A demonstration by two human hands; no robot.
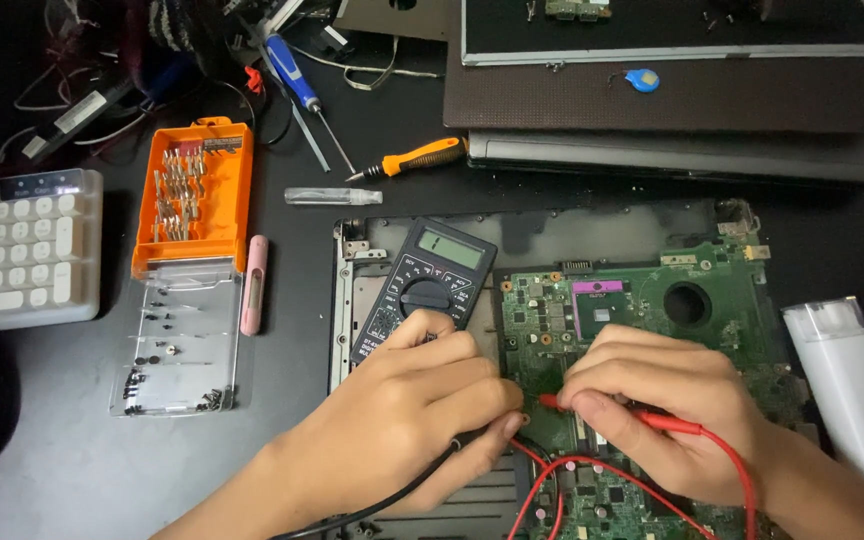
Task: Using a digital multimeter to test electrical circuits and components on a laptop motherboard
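Here, a red probe (652, 420) is pinched in the right hand (667, 415) and a black lead (422, 482) in the left hand (422, 410), tips pressed to the board (652, 300) so the meter (427, 290) stays readable.

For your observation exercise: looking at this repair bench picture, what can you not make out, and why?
Head view only:
- Black probe tip: hidden inside the left hand.
- Circuit board near edge: covered by both hands and cut off by the bottom edge.
- Meter dial setting: too small, partly behind the left hand.
- Red probe tip contact: hidden by the right hand.
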